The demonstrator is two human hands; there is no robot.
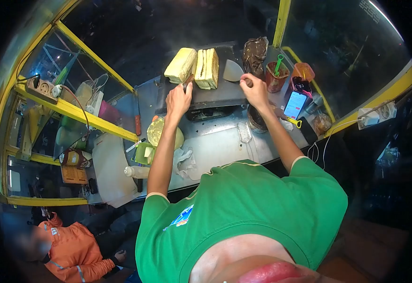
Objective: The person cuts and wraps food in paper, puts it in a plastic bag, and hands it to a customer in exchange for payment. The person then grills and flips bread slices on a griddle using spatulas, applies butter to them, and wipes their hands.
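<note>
My left hand (178, 100) is closed around a brown-handled tool (187, 84) at the near end of the bread; its blade is hard to make out. Two blocks of bread lie side by side on the dark griddle (224, 96): a left block (181, 65) and a right block (207, 69) whose slices stand on edge. My right hand (254, 89) grips the handle of a scraper (233, 70). Its wide, pale blade is over the griddle, to the right of the bread and apart from it.
A dark wrapped bag (255, 55), a red tub (276, 78) with a green-handled utensil and a lit phone (295, 104) stand at right. A grater (244, 132), green container (144, 153) and white bottle (136, 172) are nearer. A person in orange (76, 250) is at lower left.
</note>
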